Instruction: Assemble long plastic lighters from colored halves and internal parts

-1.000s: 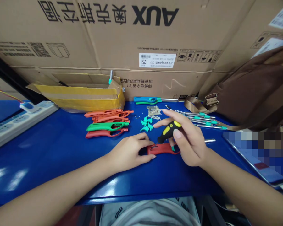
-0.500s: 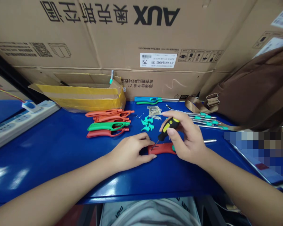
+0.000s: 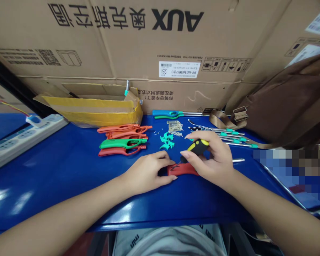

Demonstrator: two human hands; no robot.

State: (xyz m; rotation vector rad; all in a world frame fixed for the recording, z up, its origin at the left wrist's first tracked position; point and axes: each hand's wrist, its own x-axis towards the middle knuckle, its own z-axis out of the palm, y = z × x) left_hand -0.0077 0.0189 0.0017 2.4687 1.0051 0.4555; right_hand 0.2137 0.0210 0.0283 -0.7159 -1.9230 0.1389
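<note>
On the blue table lies a red long-nosed lighter [image 3: 185, 169], its metal tube poking out to the right beyond my right hand. My left hand [image 3: 150, 170] is closed on the handle's left end between thumb and fingers. Gripped in my right hand [image 3: 213, 158] is a black-and-yellow screwdriver [image 3: 198, 146], slanted so that its tip meets the lighter's left part. My right palm and fingers cover the lighter's front half. Small turquoise plastic pieces [image 3: 166, 140] and a pile of clear small parts [image 3: 175, 127] sit just behind the lighter.
Several orange, red and green lighter casings [image 3: 122, 143] lie to the left. Behind stand a yellow-taped carton [image 3: 96, 112] and a blue lighter [image 3: 166, 113]. Metal tubes with turquoise ends [image 3: 233, 134] lie right, near a brown bag [image 3: 288, 103]. A power strip [image 3: 24, 138] runs along the left.
The screwdriver's handle has tipped lower and to the right, with my right hand turning along with it. Its tip stays on the red lighter. My left hand keeps its place.
</note>
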